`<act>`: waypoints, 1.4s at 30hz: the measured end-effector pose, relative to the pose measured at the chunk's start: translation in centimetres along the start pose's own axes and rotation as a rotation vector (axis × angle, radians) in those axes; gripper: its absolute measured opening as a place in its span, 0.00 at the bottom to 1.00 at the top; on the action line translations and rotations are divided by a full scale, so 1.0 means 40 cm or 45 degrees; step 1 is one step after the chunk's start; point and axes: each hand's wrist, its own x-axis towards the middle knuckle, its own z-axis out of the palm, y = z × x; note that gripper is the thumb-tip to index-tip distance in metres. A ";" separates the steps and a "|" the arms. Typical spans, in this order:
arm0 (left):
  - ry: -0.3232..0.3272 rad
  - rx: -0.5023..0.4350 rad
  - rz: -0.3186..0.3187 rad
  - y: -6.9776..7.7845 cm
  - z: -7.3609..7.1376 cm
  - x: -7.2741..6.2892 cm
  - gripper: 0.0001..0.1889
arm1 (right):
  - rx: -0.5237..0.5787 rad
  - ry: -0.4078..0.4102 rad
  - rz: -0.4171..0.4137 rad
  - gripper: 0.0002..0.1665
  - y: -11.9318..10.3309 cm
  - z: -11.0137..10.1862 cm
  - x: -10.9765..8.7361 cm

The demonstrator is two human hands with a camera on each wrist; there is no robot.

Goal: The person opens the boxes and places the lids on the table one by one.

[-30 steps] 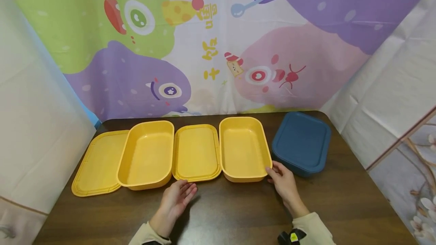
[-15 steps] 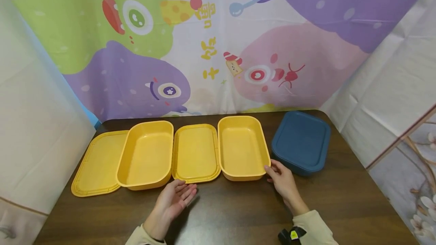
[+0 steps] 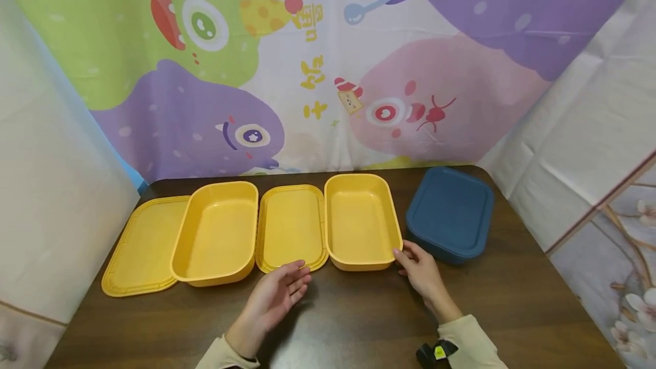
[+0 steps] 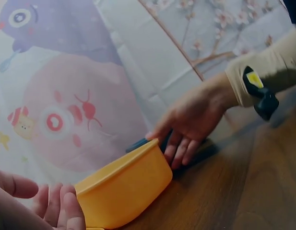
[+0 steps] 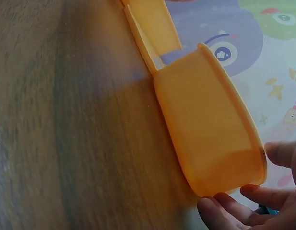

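At its front right corner, the right-hand yellow food container (image 3: 364, 221) is held by my right hand (image 3: 422, 275). The thumb lies at the rim and the fingers sit against the outer wall, as the right wrist view shows. My left hand (image 3: 277, 298), palm turned inward and fingers loosely extended, is near the front edge of the smaller yellow lid (image 3: 292, 224); whether it touches the lid I cannot tell. A second, larger open yellow container (image 3: 217, 232) stands left of that lid. Farther left lies a bigger yellow lid (image 3: 143, 246), its right edge partly behind the container.
A blue lidded container (image 3: 451, 209) stands right of my right hand, near the table's back right corner. The brown wooden table (image 3: 353, 323) extends in front of the row. A printed cloth (image 3: 318, 147) hangs behind it, with pale cloth at both sides.
My left hand has shifted a little right and now overlaps the small lid's front edge. The right hand stays at the container's corner. The whole head view has drifted slightly.
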 end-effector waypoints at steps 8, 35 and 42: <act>-0.052 0.163 0.104 -0.007 0.036 0.035 0.09 | -0.020 -0.013 -0.027 0.28 -0.009 -0.006 -0.006; 0.323 1.078 0.748 -0.057 0.126 0.109 0.12 | -0.253 -0.017 -0.197 0.22 -0.014 -0.049 -0.011; 0.367 1.107 0.811 -0.062 0.136 0.116 0.12 | -0.343 -0.031 -0.237 0.21 -0.020 -0.066 -0.016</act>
